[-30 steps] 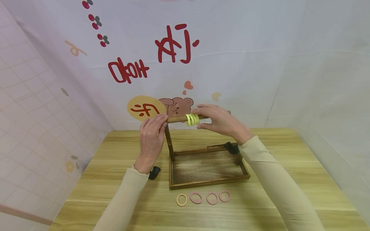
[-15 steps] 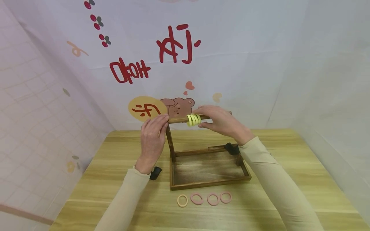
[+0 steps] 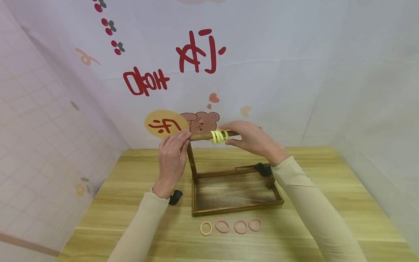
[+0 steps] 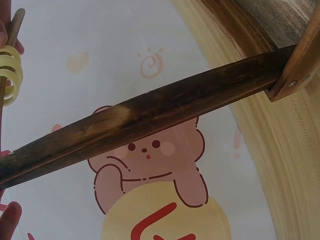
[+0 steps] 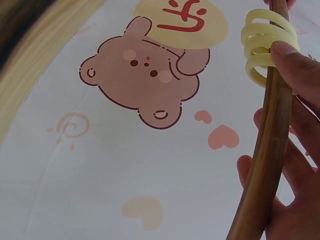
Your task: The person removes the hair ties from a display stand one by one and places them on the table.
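Observation:
A brown wooden rack stands on the table, its top bar (image 3: 200, 137) raised on a side post (image 3: 192, 162). Several pale yellow rings (image 3: 219, 137) hang round the bar near its middle. My right hand (image 3: 251, 139) is at these rings; in the right wrist view its thumb (image 5: 295, 65) presses on the nearest ring (image 5: 257, 75), with fingers behind the bar (image 5: 272, 135). At the bar's left end my left hand (image 3: 171, 156) grips the corner above the post. Only a fingertip of it shows in the left wrist view, beside the dark post (image 4: 150, 112).
The rack's base is a shallow tray (image 3: 237, 209). In front of it lie an orange-yellow ring (image 3: 201, 228) and several pink rings (image 3: 223, 231) in a row. Black objects hang by the left wrist (image 3: 175, 197) and right wrist (image 3: 263, 169). A printed cloth backdrop rises behind the table.
Very little differs. The yellow rings fan slightly wider along the bar as my right hand edges a touch to the right. My left hand stays at the corner.

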`<move>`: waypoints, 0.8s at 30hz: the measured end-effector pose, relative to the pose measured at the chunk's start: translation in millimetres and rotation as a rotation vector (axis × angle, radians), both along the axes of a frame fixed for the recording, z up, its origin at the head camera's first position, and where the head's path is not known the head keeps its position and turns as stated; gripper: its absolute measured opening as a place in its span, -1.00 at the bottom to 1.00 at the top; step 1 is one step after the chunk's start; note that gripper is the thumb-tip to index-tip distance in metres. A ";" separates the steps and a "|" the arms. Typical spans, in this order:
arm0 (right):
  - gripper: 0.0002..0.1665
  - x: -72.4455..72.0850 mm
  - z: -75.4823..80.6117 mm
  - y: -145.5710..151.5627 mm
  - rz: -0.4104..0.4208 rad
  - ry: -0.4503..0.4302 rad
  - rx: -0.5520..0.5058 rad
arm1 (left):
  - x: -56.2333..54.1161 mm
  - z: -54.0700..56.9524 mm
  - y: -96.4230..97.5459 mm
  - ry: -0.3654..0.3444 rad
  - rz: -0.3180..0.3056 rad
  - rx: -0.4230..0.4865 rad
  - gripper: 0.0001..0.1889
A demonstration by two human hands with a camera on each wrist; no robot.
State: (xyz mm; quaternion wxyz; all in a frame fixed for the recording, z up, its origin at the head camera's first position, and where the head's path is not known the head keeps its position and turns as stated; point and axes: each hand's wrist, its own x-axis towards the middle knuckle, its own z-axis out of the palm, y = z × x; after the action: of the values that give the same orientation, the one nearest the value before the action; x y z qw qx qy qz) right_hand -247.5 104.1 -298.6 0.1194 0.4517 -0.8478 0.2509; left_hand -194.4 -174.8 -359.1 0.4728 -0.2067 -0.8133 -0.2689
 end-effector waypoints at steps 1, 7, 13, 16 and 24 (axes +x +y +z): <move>-0.39 0.2 -0.3 0.1 -0.004 -0.005 0.001 | 0.1 -0.1 -0.2 0.000 0.000 0.001 -0.75; -0.38 1.5 -0.4 1.5 -0.019 -0.010 0.005 | 0.0 -0.4 -1.2 -0.005 -0.002 0.003 -0.75; -0.38 2.8 1.3 2.6 -0.014 -0.005 -0.004 | -0.3 -0.3 -0.5 -0.007 -0.005 0.007 -0.75; -0.38 3.1 1.9 3.2 -0.016 -0.005 -0.003 | -0.3 -0.3 -0.1 -0.011 -0.005 0.006 -0.75; -0.38 2.8 1.8 5.8 -0.022 -0.021 -0.016 | 0.7 0.1 0.1 -0.017 -0.004 0.001 -0.75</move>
State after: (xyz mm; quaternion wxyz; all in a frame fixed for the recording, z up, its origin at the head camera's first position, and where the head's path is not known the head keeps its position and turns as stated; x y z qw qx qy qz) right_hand -244.7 109.9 -296.8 0.1167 0.4387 -0.8518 0.2614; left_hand -193.7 -174.6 -359.0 0.4653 -0.2058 -0.8168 -0.2720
